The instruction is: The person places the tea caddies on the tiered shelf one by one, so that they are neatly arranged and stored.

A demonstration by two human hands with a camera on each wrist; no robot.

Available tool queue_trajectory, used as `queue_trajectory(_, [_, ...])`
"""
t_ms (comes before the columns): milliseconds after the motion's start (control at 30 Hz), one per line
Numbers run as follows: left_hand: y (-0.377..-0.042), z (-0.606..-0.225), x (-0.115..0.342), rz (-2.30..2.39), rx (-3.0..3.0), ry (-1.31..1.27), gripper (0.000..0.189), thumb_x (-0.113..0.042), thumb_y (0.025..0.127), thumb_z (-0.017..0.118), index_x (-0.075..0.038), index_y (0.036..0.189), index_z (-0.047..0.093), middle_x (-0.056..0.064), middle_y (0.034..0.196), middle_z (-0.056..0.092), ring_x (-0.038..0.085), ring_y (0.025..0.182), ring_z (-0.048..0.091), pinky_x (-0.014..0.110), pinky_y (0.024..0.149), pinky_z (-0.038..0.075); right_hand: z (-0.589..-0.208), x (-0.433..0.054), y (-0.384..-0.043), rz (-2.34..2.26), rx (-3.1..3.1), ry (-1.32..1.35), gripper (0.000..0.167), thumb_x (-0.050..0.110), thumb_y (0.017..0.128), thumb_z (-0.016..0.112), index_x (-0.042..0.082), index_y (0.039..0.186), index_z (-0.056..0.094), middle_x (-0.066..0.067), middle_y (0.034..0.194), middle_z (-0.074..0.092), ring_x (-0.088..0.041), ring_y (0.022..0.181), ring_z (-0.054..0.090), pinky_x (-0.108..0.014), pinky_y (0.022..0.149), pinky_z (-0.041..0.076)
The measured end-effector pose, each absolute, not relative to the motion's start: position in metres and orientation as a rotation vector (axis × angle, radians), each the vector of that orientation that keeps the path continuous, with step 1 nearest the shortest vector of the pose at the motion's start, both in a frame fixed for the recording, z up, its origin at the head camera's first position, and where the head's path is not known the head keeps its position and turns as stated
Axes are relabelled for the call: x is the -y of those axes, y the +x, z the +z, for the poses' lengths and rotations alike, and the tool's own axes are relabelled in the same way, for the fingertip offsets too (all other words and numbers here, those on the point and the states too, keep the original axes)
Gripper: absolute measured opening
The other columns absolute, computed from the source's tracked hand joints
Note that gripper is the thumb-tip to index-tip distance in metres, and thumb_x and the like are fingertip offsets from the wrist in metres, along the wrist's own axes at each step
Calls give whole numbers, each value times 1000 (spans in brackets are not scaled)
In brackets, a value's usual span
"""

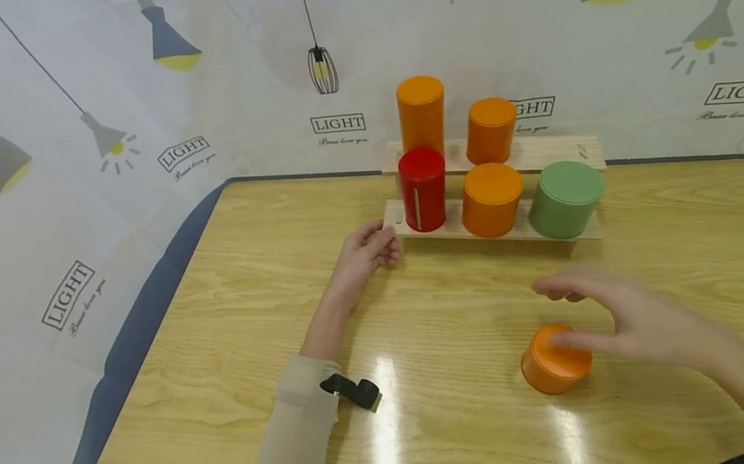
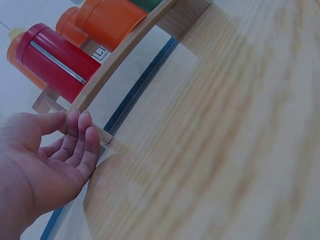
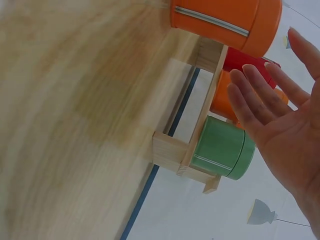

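Observation:
A two-tier wooden rack stands at the back of the table. My left hand pinches its front left corner between thumb and fingers, just below a red tin; the left wrist view shows the fingertips at the wood edge. Nearer me on the table sits a short orange tin. Above it my right hand is spread, thumb overlapping the lid in the head view. In the right wrist view the fingers are apart and hold nothing, with the orange tin beyond them.
Beside the red tin on the lower tier are an orange tin and a wide green tin. The upper tier bears a tall orange tin and a shorter orange one. A lamp-printed wall covering rises behind the table.

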State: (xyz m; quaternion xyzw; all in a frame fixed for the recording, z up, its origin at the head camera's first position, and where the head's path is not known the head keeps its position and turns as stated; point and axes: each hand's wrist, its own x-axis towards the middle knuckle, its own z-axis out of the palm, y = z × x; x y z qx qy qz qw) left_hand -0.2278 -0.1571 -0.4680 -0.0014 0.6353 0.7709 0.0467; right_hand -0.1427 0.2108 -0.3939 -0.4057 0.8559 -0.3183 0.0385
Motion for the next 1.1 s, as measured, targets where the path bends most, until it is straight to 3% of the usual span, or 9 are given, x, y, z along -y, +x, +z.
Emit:
queue_trajectory(167, [-228,-467,157,2350,-1938,-2,26,-10,105,56,7,124,54,13,91,63,16,74,63,24,68,56,-398,-215,-135,-983,-2567,-1192,57,30,87,82,16,137,59,5,129,64,-14,110,63,-39,90,57])
queue_trajectory(433, [-227,-466,157,2350,-1932,-13,24,-9,105,55,6,123,54,13,91,63,15,74,63,24,69,56,-405,-222,-130,-992,-2515,-1264,70,38,81,85,14,140,56,3,133,62,-11,115,60,-21,96,50])
queue_trajectory(633, [-227,-466,157,2356,-1930,-8,22,-8,104,56,5,121,54,13,91,63,15,74,63,24,68,57,-413,-225,-130,-978,-2502,-1329,72,40,79,86,21,141,56,5,136,60,-7,121,55,-11,101,39])
queue_trajectory(900, [-226,-466,158,2345,-1930,-4,24,-9,105,56,6,124,54,12,91,64,16,75,63,24,69,57,-416,-224,-130,-976,-2482,-1345,71,38,80,86,21,141,55,5,136,59,-6,121,54,-11,101,38])
queue_trajectory(1100, [-227,-467,158,2338,-1931,-1,23,-9,105,55,5,123,54,12,92,63,15,75,63,24,70,57,-414,-223,-129,-933,-2538,-1257,66,42,82,84,23,139,57,8,136,60,-7,120,56,-20,100,46])
